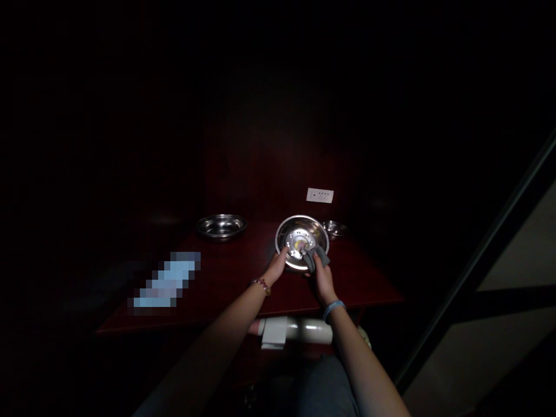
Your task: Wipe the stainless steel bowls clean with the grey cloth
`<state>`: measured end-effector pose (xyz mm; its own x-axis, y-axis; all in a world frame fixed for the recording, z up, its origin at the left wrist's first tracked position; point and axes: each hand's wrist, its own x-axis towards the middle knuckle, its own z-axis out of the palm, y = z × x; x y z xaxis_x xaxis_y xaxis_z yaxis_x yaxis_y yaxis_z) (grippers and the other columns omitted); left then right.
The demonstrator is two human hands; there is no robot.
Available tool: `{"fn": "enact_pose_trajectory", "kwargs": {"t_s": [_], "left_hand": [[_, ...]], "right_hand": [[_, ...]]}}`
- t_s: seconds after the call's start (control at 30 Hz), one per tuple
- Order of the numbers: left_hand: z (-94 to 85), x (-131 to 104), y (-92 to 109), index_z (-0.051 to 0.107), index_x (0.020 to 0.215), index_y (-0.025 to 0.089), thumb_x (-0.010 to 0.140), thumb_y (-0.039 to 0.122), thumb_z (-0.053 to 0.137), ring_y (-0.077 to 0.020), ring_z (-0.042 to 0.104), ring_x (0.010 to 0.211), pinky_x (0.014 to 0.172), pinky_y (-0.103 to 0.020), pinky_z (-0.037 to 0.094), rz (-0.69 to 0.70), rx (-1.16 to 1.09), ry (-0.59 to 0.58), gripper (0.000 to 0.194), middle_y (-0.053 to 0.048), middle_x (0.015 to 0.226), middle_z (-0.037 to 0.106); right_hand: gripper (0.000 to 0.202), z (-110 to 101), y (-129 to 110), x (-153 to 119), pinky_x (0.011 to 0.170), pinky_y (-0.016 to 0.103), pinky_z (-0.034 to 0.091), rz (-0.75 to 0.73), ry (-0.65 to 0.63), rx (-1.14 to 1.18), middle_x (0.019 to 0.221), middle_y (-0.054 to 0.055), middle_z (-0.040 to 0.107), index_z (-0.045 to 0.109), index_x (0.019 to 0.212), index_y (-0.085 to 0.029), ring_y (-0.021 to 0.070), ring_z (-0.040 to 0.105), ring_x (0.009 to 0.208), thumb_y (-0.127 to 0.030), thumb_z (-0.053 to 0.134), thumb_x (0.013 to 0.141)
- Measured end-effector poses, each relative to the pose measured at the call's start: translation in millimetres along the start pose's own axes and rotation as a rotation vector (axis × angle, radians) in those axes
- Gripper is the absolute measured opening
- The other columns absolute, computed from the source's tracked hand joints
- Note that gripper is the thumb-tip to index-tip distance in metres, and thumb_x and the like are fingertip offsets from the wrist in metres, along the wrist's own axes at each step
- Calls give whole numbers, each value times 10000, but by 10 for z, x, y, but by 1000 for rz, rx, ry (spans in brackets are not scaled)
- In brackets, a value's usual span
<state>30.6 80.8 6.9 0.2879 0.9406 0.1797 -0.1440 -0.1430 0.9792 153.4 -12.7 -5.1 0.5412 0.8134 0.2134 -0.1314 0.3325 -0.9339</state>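
Observation:
A shiny metal bowl, tilted so its inside faces me, is held above the dark red table. My left hand grips its lower left rim, with the thumb over the edge. At the lower right rim, my right hand holds a grey cloth against the bowl. A yellowish round patch shows at the bottom of the bowl. The fingers under the bowl are hidden.
The red table carries a wide metal bowl at back left and a smaller one at back right. A white socket panel is on the wall. Below the tabletop lies a wrapped roll. A blurred bluish patch is at left.

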Motion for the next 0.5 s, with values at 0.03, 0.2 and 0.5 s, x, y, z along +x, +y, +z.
{"fn": "enact_pose_trajectory", "kwargs": {"t_s": [0.03, 0.2, 0.5], "left_hand": [[-1, 7, -9, 695, 993, 120, 868, 382, 449, -244, 674, 1022, 949, -345, 480, 3, -4, 1, 381, -106, 1051, 740], [-13, 48, -61, 698, 954, 120, 859, 426, 460, -242, 681, 1000, 938, -338, 484, -9, 4, -9, 399, -110, 1016, 748], [-17, 31, -47, 703, 951, 116, 858, 416, 453, -239, 684, 987, 930, -331, 494, -5, 27, 3, 401, -108, 984, 754]], "right_hand": [[539, 0, -3, 0, 637, 292, 568, 0, 5, -1, 1108, 85, 708, 668, 1127, -190, 245, 671, 966, -577, 632, 754], [533, -3, -7, 7, 640, 302, 573, 10, 5, -9, 1111, 81, 706, 671, 1129, -198, 249, 675, 964, -575, 633, 755], [547, -11, 24, 16, 613, 285, 562, 4, 1, -19, 1108, 81, 707, 672, 1125, -197, 247, 672, 960, -601, 615, 761]]}}
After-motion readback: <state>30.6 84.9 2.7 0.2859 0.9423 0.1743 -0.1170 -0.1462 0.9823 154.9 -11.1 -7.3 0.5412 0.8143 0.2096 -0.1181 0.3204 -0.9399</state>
